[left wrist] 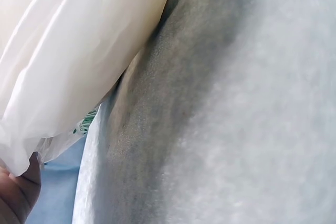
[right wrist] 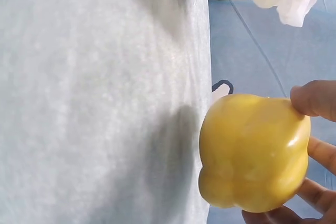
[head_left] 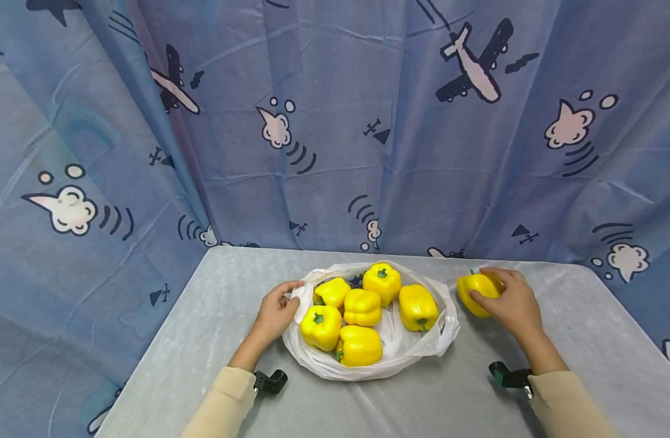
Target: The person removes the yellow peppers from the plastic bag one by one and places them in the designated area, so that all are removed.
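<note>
A white plastic bag (head_left: 340, 371) lies on the table with its mouth spread wide, and several yellow bell peppers (head_left: 362, 307) sit inside it. My left hand (head_left: 274, 311) pinches the bag's left rim between thumb and fingers; in the left wrist view the bag's side (left wrist: 68, 51) hides most of that hand. To the right of the bag, my right hand (head_left: 512, 301) grips another yellow bell pepper (head_left: 474, 292) by its sides, its green stem toward the back. In the right wrist view the thumb and fingers surround this pepper (right wrist: 252, 150).
A grey-white cloth covers the table (head_left: 219, 292). Behind and to the left hangs a blue curtain (head_left: 335, 121) printed with planes and clouds. Something dark, too small to tell, shows among the peppers at the back of the bag. Black straps (head_left: 270, 381) sit at both wrists.
</note>
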Available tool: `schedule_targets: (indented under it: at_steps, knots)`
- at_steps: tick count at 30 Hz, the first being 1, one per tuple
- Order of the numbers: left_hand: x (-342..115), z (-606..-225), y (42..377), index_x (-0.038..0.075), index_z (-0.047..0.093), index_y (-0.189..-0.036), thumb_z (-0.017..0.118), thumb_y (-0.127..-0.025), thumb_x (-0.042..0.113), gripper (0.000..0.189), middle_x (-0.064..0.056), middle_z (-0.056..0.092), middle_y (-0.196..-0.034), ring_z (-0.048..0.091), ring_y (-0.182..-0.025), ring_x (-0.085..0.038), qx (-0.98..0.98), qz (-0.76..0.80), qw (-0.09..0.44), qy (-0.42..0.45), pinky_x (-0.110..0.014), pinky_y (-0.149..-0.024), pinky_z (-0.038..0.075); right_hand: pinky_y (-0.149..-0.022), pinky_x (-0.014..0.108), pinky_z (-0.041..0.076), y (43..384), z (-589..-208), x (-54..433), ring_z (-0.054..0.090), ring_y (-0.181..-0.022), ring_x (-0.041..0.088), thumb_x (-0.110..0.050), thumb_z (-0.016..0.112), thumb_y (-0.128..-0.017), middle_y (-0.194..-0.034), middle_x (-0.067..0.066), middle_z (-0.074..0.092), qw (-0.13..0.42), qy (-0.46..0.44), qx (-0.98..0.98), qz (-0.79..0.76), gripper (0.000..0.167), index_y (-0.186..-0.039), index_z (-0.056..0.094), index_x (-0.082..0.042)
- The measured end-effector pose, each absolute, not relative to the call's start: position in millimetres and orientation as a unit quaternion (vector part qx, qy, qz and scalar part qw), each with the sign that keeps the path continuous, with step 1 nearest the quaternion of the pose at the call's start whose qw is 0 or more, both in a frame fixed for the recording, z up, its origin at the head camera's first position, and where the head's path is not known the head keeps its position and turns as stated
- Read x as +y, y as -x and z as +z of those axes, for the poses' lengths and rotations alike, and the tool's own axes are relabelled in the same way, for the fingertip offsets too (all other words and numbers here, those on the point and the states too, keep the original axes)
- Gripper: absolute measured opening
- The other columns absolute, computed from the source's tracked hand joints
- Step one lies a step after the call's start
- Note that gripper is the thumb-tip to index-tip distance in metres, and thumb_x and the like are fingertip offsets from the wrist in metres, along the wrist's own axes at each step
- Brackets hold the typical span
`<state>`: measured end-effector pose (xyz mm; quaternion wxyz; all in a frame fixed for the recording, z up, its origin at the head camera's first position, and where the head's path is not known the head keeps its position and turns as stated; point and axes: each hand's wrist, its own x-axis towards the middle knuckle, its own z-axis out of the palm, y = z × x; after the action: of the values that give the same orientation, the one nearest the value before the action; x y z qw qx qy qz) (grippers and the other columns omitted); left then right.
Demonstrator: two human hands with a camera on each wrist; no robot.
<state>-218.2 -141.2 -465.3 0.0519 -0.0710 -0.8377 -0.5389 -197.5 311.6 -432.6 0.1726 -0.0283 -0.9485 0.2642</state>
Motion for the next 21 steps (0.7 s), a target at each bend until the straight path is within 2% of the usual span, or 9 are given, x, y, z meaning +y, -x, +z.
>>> schedule_targets:
  at_steps: [9, 17, 21]
  knots:
    - [-141, -466, 220, 0.014, 0.066, -0.121, 0.054, -0.089, 0.006, 0.034, -0.014, 0.058, -0.109, 0.042, -0.052, -0.008, -0.838, -0.538, 0.054, 0.069, -0.019, -0.044, 0.035, -0.084, 0.061, 0.043, 199, -441, 315, 0.051, -0.107, 0.048, -0.039, 0.073, -0.081, -0.128, 0.032, 0.05, 0.157, 0.053, -0.949, 0.268, 0.061, -0.128, 0.057, -0.003]
    - [-142, -467, 221, 0.014, 0.066, -0.12, 0.054, -0.089, 0.006, 0.034, -0.013, 0.057, -0.106, 0.043, -0.053, -0.008, -0.836, -0.541, 0.058, 0.07, -0.019, -0.045, 0.036, -0.079, 0.057, 0.046, 200, -445, 315, 0.055, -0.1, 0.046, -0.039, 0.072, -0.082, -0.125, 0.032, 0.052, 0.156, 0.063, -0.947, 0.274, 0.062, -0.13, 0.057, -0.002]
    - [-142, -466, 221, 0.015, 0.066, -0.12, 0.055, -0.09, 0.006, 0.034, -0.013, 0.057, -0.106, 0.042, -0.053, -0.008, -0.837, -0.541, 0.056, 0.067, -0.019, -0.045, 0.035, -0.08, 0.058, 0.047, 200, -445, 314, 0.054, -0.103, 0.048, -0.042, 0.069, -0.084, -0.127, 0.033, 0.049, 0.148, 0.072, -0.947, 0.275, 0.064, -0.131, 0.055, -0.002]
